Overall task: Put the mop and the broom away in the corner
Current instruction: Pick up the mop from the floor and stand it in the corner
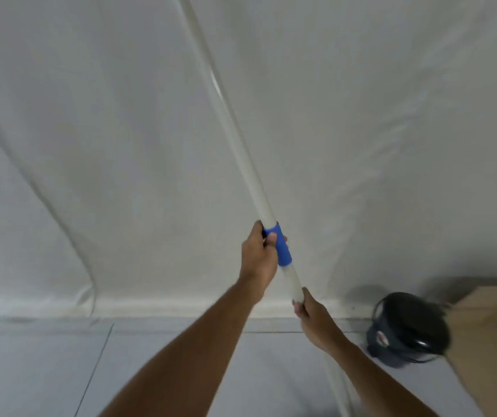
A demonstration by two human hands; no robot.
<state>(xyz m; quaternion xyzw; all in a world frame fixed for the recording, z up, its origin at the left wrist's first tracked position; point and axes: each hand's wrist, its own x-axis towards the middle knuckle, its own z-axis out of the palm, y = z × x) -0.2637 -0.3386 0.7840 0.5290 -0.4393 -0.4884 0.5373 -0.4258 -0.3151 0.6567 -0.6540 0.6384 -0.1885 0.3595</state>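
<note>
Nearest, right hand (312,316) wrapped shut low on a white pole (241,136); just above, left hand (259,251) clenched round its blue collar (280,245). Both arms outstretched, left reaching higher. Long axis tilted up and leftward, away toward the draped white wall (391,115). Head end hidden, so mop or broom: cannot tell. Black bucket (409,329) off right on the floor by the wall.

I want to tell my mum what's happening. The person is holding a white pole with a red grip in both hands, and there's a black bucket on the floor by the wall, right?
Nearly. The grip on the white pole is blue, not red, as the head view shows. The rest holds: the left hand and the right hand both hold the pole, and a black bucket sits on the floor by the wall.
</note>
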